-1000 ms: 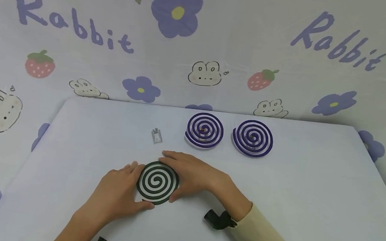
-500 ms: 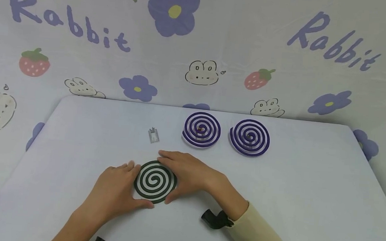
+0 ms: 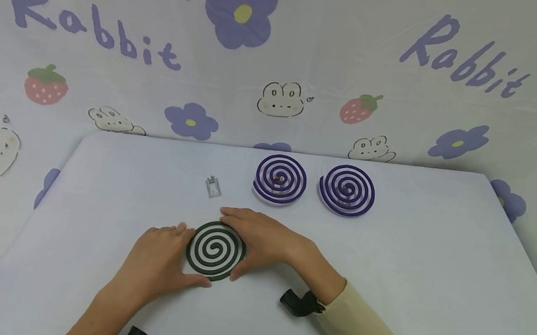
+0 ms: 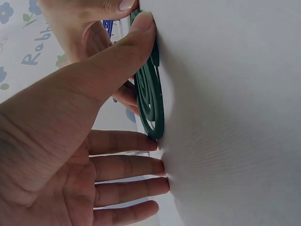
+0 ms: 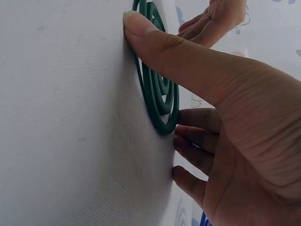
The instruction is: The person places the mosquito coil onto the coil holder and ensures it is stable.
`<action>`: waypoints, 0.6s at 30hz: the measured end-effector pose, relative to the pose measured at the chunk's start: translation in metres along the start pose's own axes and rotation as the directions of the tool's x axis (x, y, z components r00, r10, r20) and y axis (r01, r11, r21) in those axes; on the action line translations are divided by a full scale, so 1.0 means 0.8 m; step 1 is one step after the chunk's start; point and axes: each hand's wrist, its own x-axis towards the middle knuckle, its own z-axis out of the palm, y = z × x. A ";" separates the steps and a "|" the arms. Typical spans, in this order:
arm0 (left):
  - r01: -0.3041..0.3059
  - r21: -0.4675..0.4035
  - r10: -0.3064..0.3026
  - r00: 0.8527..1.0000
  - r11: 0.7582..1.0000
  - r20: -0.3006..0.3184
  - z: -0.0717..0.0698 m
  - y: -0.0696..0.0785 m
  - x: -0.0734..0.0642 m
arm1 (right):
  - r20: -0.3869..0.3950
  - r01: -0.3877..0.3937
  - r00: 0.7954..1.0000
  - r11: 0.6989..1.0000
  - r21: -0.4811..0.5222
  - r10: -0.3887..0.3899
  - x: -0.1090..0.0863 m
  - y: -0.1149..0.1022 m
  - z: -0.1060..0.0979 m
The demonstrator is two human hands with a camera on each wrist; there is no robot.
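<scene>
A green mosquito coil lies flat, or nearly so, near the middle of the white table. My left hand grips its left and near edge, thumb at the front and index fingertip at the side. From the right, my right hand holds the far and right edge between thumb and fingers. In the left wrist view, the thumb rests on the rim of the coil, and the other fingertips meet the tabletop. The right wrist view shows the right thumb across the edge of the coil.
Behind the hands stands a small silvery metal piece. Two purple coils sit farther back, the right-hand purple coil slightly nearer; something small shows through their centres. A patterned cloth hangs behind the table.
The head view has shifted slightly, so the whole scene sits a little farther left. Both hands stay around the green coil with almost no movement.
</scene>
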 end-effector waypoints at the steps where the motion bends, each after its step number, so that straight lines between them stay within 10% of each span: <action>1: -0.002 0.003 0.002 1.000 1.000 -0.002 0.000 0.000 0.001 | -0.007 -0.001 1.000 1.000 -0.002 0.001 0.000 0.000 -0.001; 18: -0.023 0.005 0.023 0.999 1.000 -0.029 0.001 0.000 -0.002 | 0.005 -0.009 1.000 1.000 0.001 0.009 -0.002 0.000 -0.004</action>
